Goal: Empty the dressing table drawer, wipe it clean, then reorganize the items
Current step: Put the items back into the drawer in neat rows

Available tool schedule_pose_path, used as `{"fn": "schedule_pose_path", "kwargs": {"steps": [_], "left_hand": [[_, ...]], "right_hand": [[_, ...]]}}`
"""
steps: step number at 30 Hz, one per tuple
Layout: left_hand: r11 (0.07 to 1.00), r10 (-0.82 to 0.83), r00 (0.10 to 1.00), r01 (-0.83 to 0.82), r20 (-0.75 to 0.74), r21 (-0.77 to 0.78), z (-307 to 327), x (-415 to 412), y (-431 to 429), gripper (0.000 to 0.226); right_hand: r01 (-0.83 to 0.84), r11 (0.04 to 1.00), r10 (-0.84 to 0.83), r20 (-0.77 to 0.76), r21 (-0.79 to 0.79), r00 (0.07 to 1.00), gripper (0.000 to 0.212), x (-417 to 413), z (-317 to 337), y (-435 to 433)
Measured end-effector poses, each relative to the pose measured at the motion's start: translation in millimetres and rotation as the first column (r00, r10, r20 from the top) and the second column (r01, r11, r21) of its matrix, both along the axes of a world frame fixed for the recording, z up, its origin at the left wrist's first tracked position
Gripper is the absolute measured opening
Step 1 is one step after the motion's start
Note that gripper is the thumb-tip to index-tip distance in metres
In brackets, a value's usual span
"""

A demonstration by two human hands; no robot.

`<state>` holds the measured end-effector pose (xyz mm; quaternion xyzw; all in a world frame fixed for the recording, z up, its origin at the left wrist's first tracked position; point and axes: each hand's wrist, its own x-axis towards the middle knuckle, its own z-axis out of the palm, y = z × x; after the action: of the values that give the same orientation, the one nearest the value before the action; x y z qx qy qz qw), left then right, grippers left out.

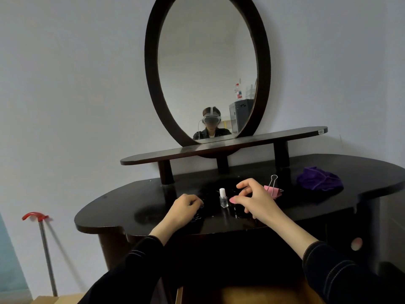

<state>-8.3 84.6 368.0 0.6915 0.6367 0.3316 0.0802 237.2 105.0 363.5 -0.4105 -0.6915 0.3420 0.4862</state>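
Observation:
My left hand [186,207] rests on the dark dressing table [122,211], its fingers curled on small dark clips [198,215]. A clear nail polish bottle [223,198] with a white cap stands upright between my hands. My right hand [254,199] grips a black jar with a pink top [234,201] that stands on the tabletop; its index finger is raised. Just behind that hand lies a pink binder clip [274,190]. A crumpled purple cloth [318,181] sits at the right. Below, the drawer [252,292] is open, and my arms hide most of its wooden bottom.
An oval mirror [207,69] in a dark frame stands behind a raised shelf [223,147]. A metal cane with a red handle [43,240] leans on the wall at the left. The table's front edge curves above the drawer.

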Motion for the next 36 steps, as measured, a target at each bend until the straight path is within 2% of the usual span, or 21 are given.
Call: {"fn": "schedule_pose_path", "kwargs": {"steps": [3,5,8,14,18,26,29,31,33,36], "left_hand": [[0.997,-0.074,0.996,0.075,0.059,-0.019,3,4,-11,0.039],[0.993,-0.108,0.994,0.107,-0.023,-0.051,0,4,-17,0.034],[0.996,-0.087,0.981,0.085,-0.175,-0.02,-4,5,-22,0.027],[0.999,0.01,0.973,0.002,-0.23,0.052,-4,9,-24,0.021],[0.992,0.007,0.973,0.022,-0.232,0.121,-4,12,-26,0.019],[0.978,0.112,0.926,-0.039,-0.361,0.204,-3,24,-15,0.024],[0.974,0.124,0.971,-0.08,-0.204,0.214,-3,23,-8,0.024],[0.978,0.099,0.994,-0.107,0.051,0.179,1,16,-6,0.026],[0.987,0.062,0.948,-0.105,0.312,0.125,5,12,-10,0.029],[0.998,-0.003,0.828,-0.032,0.561,0.053,11,24,-27,0.031]], "right_hand": [[-0.027,1.0,0.027,0.033,0.002,0.999,0.026,2,-1,-3],[-0.039,0.999,0.038,0.062,0.013,0.997,0.021,2,-1,-4],[-0.038,0.999,0.037,0.072,0.015,0.997,0.018,3,-1,-5],[-0.032,0.999,0.031,0.066,0.021,0.997,0.017,2,0,-6],[-0.036,0.999,0.036,0.042,0.008,0.998,0.018,1,1,-9],[-0.026,0.999,0.026,0.018,-0.035,0.999,0.018,2,6,-11],[-0.029,0.998,0.028,-0.008,-0.052,1.0,0.02,3,6,-11],[-0.033,0.997,0.031,-0.028,-0.068,0.999,0.022,4,6,-10],[-0.047,0.996,0.043,-0.044,-0.082,0.998,0.023,6,7,-10],[-0.051,0.995,0.045,-0.071,-0.086,0.996,0.023,8,11,-15]]}}
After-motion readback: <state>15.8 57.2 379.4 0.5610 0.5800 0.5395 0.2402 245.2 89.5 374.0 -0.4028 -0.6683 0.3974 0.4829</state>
